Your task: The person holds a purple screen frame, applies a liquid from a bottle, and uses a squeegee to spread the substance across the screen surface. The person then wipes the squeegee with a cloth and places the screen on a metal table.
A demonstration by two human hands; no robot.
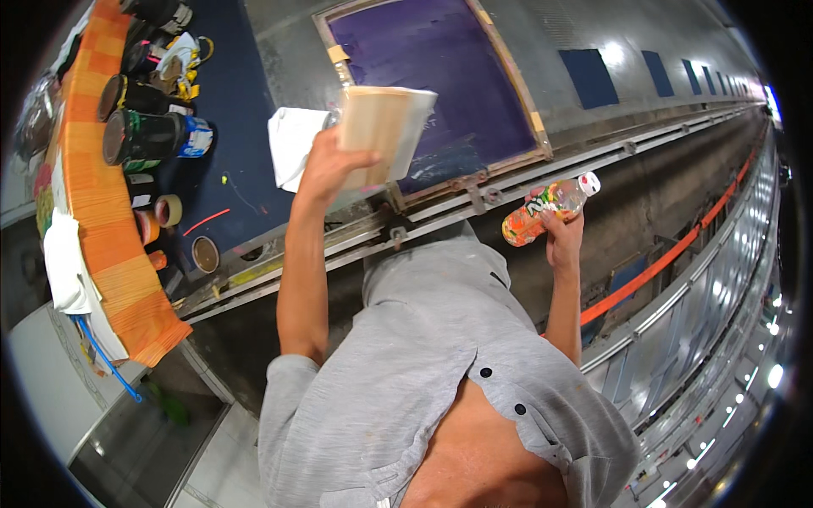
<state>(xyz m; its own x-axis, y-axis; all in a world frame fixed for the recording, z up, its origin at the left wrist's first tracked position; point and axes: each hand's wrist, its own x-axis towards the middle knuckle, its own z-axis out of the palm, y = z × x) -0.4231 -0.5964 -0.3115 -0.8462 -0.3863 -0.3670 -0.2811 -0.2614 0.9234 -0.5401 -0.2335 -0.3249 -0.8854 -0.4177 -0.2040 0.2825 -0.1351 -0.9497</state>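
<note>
At one table (288, 46), left fingers (360, 160) hold one block (373, 118), right fingers (555, 227) one bottle (522, 223).

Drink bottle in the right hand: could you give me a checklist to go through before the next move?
1. Drink bottle gripped by the right hand: ok.
2. White cap on the bottle: ok.
3. Bottle upright: not ok, it is tilted.
4. Tan-and-white block gripped by the left hand: ok.
5. White cloth or paper held by the left hand too: cannot tell.
</note>
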